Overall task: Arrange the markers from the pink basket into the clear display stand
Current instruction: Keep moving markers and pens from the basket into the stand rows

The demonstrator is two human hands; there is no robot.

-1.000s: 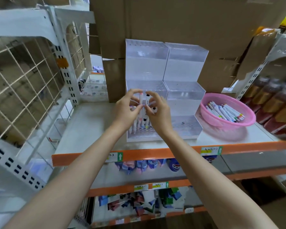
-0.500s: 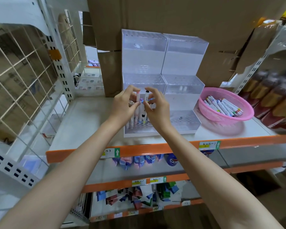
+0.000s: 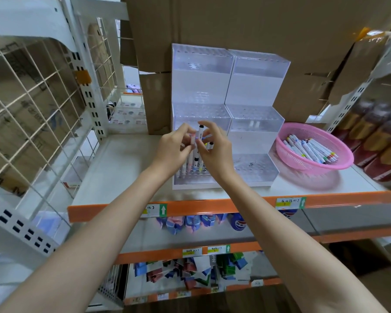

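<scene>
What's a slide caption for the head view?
Left hand and right hand pinch markers over the clear display stand; pink basket beside.

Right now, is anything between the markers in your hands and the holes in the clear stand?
Only the standing markers already in the lower left tier of the clear stand, right under the held markers that the left hand and right hand pinch. The front holes there look free.
</scene>
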